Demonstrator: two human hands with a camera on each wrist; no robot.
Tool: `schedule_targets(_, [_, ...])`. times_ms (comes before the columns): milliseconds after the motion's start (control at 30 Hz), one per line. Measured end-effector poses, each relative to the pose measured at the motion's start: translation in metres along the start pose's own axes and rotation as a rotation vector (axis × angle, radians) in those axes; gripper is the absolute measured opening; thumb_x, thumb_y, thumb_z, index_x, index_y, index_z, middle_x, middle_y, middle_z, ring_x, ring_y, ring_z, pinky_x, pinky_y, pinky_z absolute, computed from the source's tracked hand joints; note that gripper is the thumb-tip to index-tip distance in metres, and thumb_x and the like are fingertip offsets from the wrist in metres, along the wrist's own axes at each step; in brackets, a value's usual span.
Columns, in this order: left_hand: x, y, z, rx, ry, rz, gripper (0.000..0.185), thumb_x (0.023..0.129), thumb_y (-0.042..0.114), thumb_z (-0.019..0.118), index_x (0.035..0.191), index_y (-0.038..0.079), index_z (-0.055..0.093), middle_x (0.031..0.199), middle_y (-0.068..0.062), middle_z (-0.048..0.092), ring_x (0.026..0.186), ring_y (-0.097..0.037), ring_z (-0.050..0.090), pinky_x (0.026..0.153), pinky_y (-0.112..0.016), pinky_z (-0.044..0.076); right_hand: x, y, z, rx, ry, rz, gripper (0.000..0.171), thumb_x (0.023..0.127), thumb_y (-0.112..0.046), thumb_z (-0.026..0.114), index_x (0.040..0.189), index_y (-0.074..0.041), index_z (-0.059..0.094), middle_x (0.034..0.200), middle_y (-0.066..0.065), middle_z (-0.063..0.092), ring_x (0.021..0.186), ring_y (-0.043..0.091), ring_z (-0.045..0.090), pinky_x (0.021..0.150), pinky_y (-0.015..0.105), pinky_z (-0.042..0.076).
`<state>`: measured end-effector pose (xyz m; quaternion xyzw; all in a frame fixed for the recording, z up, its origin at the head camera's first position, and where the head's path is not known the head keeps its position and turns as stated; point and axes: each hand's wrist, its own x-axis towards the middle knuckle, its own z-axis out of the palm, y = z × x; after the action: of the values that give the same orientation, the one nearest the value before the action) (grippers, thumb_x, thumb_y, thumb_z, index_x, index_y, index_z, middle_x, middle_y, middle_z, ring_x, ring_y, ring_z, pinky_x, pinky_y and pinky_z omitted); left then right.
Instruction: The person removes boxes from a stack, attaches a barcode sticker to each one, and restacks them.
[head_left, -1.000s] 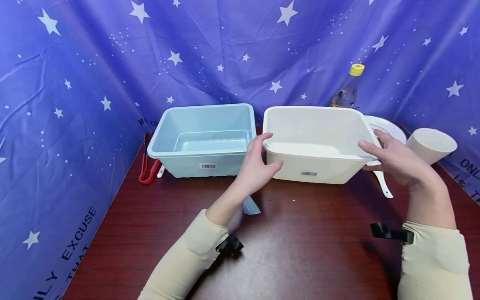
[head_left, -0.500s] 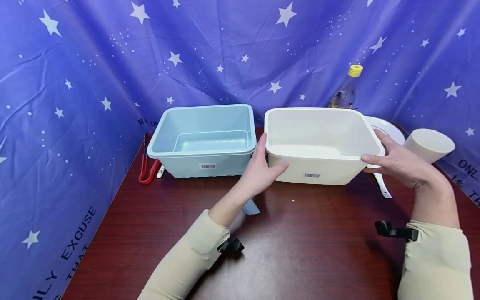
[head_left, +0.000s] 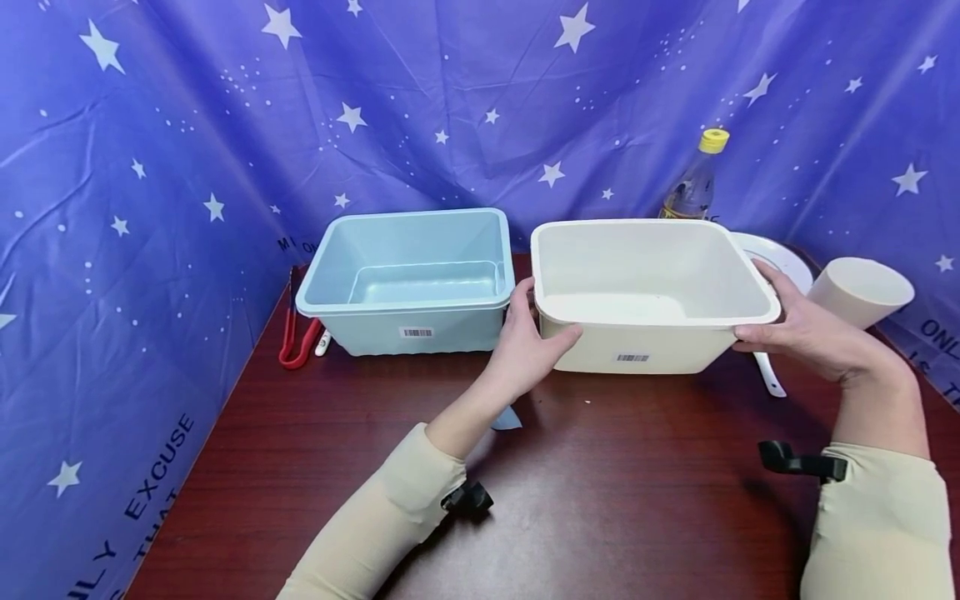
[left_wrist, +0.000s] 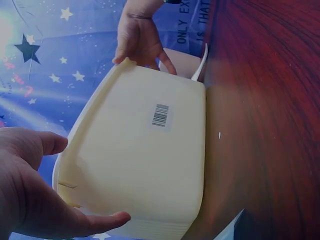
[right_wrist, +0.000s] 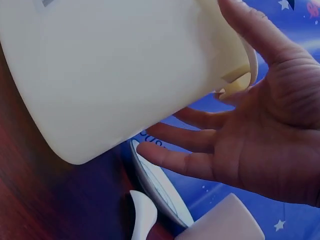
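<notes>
A cream plastic bin (head_left: pixel 663 348) with a barcode label stands on the dark red table, and both my hands are at its ends. My left hand (head_left: pixel 521 348) holds the left front corner, thumb on the front wall and fingers at the end below the rim. At the opposite end, my right hand (head_left: pixel 813 333) grips the right front corner with its thumb in front. In the right wrist view, the other fingers of the right hand (right_wrist: pixel 250 140) reach along the end of the bin (right_wrist: pixel 115 75). No contents are visible inside.
Left of it is a light blue bin (head_left: pixel 375 333), with red-handled tongs (head_left: pixel 288 343) beside it. To the right are a white plate (head_left: pixel 787 260), a white utensil handle (head_left: pixel 770 379) and a tilted cream cup (head_left: pixel 862 292). A yellow-capped bottle (head_left: pixel 688 192) stands behind.
The cream bin has shifted slightly right and toward me, widening the gap to the blue bin. My left hand has followed it rightward, and my right hand has settled around its corner.
</notes>
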<state>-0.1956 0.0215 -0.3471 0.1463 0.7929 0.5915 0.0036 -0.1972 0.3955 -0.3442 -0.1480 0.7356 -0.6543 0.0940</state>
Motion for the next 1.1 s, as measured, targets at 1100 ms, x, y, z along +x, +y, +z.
schedule_targets(1100, [0.004, -0.007, 0.003, -0.321, -0.082, -0.014, 0.101, 0.093, 0.034, 0.072, 0.162, 0.035, -0.002, 0.164, 0.011, 0.014, 0.148, -0.013, 0.021, 0.118, -0.047, 0.023, -0.003, -0.006, -0.003, 0.213, -0.153, -0.127, 0.085, 0.101, 0.006, 0.047, 0.159, -0.032, -0.002, 0.148, 0.001, 0.023, 0.115, 0.018, 0.062, 0.076, 0.048, 0.059])
